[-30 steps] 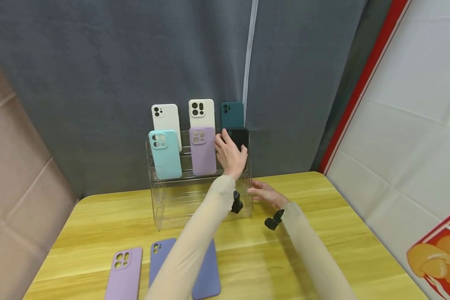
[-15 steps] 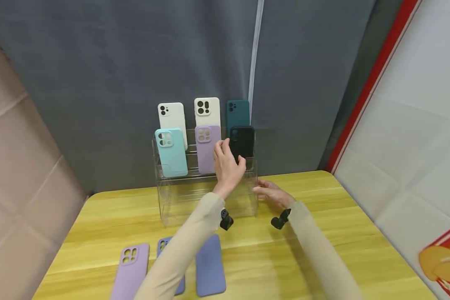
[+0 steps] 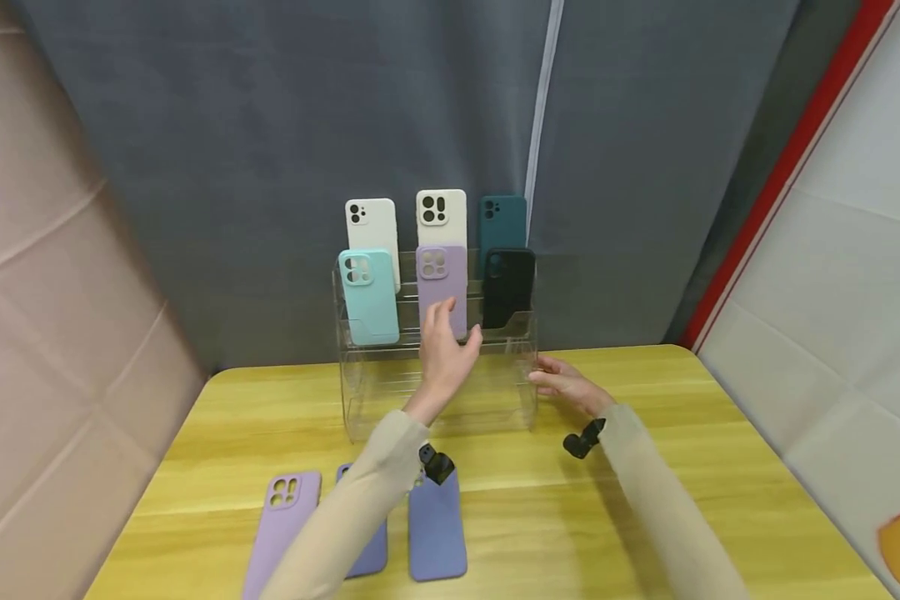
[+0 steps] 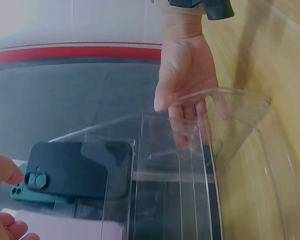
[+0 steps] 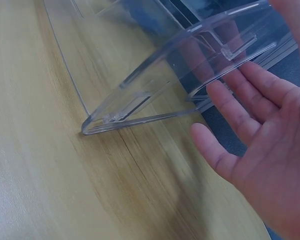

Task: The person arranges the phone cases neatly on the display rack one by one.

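Note:
A clear acrylic display rack stands on the table, bearing phone cases in two tiers. Its front tier holds a turquoise case, a lilac case and a black case. Behind these rise two white cases and a dark teal case. My left hand hovers before the lilac case, fingers apart and holding nothing. At the rack's right side, my right hand has its fingertips against the clear side panel, fingers fairly straight; exact contact is hard to see through the plastic.
On the wooden table near the front lie another lilac case and two blue-violet cases, one partly hidden by my left sleeve. A grey curtain hangs behind; pale sheets flank both sides.
My left hand has drawn away from the black case, moving left and down, leaving that case standing in the rack. The right hand stays at the rack's side. The head view has shifted left.

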{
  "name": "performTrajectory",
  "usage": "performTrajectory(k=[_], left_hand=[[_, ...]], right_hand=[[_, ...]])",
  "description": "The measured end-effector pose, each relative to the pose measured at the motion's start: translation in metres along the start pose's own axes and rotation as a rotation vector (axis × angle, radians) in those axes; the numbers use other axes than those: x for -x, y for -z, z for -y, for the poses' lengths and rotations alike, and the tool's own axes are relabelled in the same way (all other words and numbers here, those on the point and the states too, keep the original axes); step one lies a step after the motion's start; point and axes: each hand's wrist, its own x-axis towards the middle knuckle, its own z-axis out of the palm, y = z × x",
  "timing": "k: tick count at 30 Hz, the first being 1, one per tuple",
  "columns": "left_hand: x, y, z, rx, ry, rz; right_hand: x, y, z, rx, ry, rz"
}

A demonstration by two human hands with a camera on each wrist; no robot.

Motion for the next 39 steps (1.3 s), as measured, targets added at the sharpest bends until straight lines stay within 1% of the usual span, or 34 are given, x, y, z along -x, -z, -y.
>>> performTrajectory(k=[3,6,11,16,19,25,28,34,39], left_hand=[[0.007,0.011,0.006,0.004,0.005,0.018],[0.014,0.022,0.015,0.007,0.005,0.027],[0.027,0.039,0.034,0.006,0.011,0.035],[0.045,0.054,0.054,-0.025,0.048,0.047],[0.056,0.063,0.063,-0.030,0.072,0.052],[0.078,0.082,0.078,-0.057,0.083,0.042],[0.089,0.092,0.086,-0.085,0.092,0.059],[0.112,0.113,0.104,-0.157,0.166,0.123],[0.129,0.132,0.120,-0.226,0.223,0.132]], right_hand=[[0.002,0.001,-0.001,-0.009,0.001,0.000],[0.003,0.001,-0.002,-0.009,0.004,0.003],[0.003,0.002,-0.002,0.002,-0.003,0.004],[0.001,0.002,-0.002,-0.010,0.000,0.016],[0.000,0.003,-0.002,-0.019,0.015,0.020],[0.000,0.002,-0.001,-0.014,0.018,0.023],[0.000,0.002,-0.001,-0.016,0.016,0.017],[0.000,0.002,-0.001,-0.016,0.020,0.020],[0.000,0.003,-0.002,-0.017,0.023,0.029]])
